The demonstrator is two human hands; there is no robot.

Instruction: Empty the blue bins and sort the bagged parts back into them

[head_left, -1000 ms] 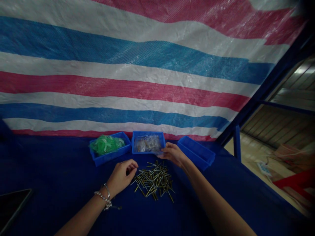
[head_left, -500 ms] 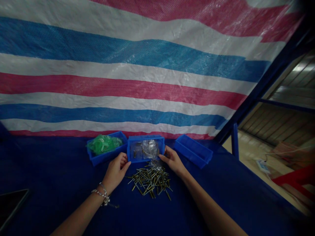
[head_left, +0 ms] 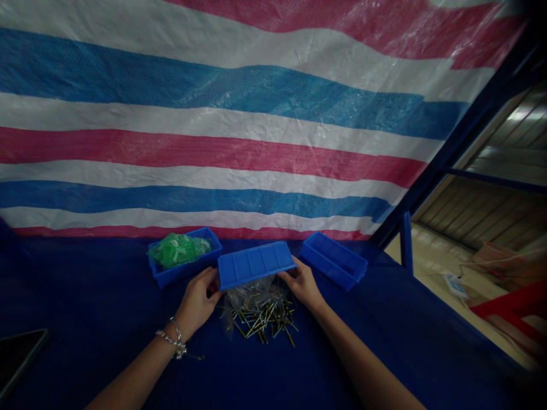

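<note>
Left hand (head_left: 197, 302) and right hand (head_left: 302, 283) each grip an end of the blue bin (head_left: 255, 264), turned upside down so its ribbed bottom shows, held just above the pins (head_left: 260, 316), where clear bags (head_left: 250, 293) spill.

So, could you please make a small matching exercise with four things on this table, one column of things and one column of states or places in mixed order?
Things:
1. middle blue plastic bin
2. left blue plastic bin
3. right blue plastic bin
4. pile of thin metal pins

States:
A. holds green plastic pieces
B. lies on the dark blue table cover
C. tipped upside down, held by the left hand and the right hand
D. stands at an angle, nothing visible inside

Pairs: 1-C, 2-A, 3-D, 4-B
</note>
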